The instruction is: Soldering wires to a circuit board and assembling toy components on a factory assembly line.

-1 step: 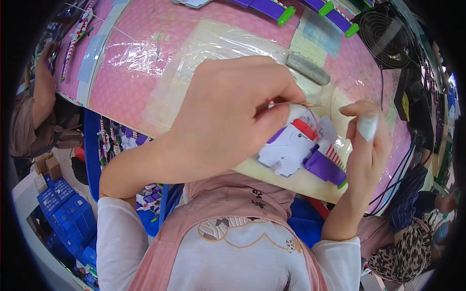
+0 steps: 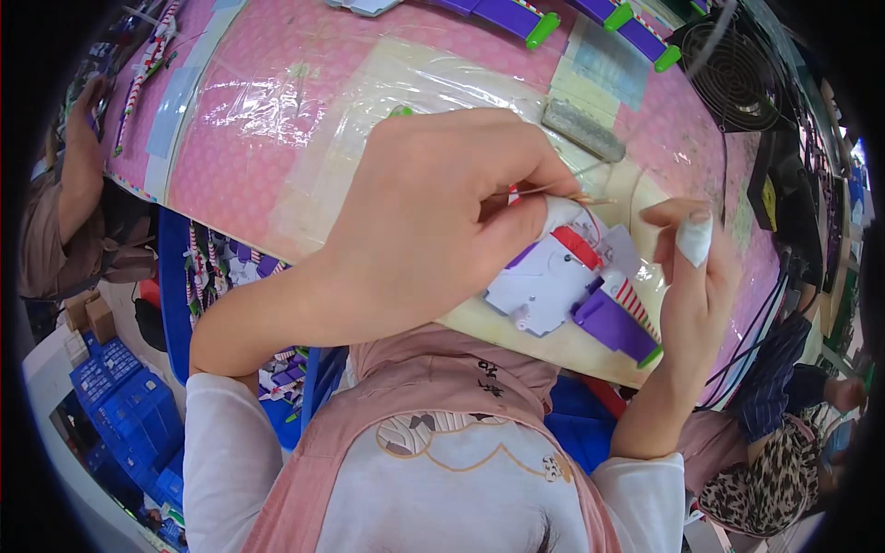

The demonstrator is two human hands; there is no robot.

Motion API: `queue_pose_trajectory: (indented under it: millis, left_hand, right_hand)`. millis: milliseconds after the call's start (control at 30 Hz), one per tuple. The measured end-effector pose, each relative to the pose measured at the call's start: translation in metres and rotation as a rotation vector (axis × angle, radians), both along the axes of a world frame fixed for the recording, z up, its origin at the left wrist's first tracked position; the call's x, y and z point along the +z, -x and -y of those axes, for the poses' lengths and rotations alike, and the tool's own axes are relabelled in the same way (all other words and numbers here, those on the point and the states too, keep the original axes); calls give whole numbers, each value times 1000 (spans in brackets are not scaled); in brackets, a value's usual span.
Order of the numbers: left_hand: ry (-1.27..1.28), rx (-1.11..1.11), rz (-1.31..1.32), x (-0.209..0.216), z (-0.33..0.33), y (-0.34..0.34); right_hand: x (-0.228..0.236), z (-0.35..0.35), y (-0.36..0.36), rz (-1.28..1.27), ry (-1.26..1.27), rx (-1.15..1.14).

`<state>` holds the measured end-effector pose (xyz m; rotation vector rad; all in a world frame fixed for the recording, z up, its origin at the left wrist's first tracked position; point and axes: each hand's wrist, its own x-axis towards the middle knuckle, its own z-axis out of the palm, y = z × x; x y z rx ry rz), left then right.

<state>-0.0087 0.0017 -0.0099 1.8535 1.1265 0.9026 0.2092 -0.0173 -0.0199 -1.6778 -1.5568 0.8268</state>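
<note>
My left hand [image 2: 442, 221] is closed in a pinch, with white tape round the thumb. Thin wires [image 2: 599, 200] with pale, copper-like ends stick out from between its fingertips. Just below lies a toy wing part [image 2: 544, 286] of white and purple plastic, with a red piece, a red-and-white striped edge and a green tip. A fine red wire arches up from it toward the pinch. To its right, my right hand [image 2: 696, 286] holds nothing visible; its fingers are bent and apart, one tip wrapped in white tape. The left palm side is hidden.
Other purple wing parts [image 2: 498, 17] with green tips lie along the table's far side. A grey bar [image 2: 584, 129] rests beyond my hands, and a black fan [image 2: 733, 74] stands far right. A blue bin [image 2: 175, 276] of striped parts sits left. Other people are at both sides.
The wing part has shifted slightly, its green tip a little lower. A green tip now shows beyond my left hand. My right hand has moved slightly, and a blurred strand near the fan has swung.
</note>
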Motion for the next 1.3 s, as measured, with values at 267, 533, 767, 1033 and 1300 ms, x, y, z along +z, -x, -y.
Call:
queue_pose_trajectory:
  millis: [267, 533, 767, 1033, 1300]
  left_hand:
    - [-271, 21, 12, -8, 5, -13]
    - [76, -114, 157, 2, 10, -5]
    - [276, -78, 300, -5, 20, -3]
    - [174, -68, 245, -2, 28, -3]
    - [185, -93, 253, -2, 27, -5]
  right_hand:
    - [0, 14, 37, -326, -44, 64]
    - [16, 23, 38, -750, 178, 42]
    - [5, 29, 45, -634, 9, 58]
    - [-7, 32, 42, -479, -128, 103]
    - [-10, 32, 41, -502, -135, 110]
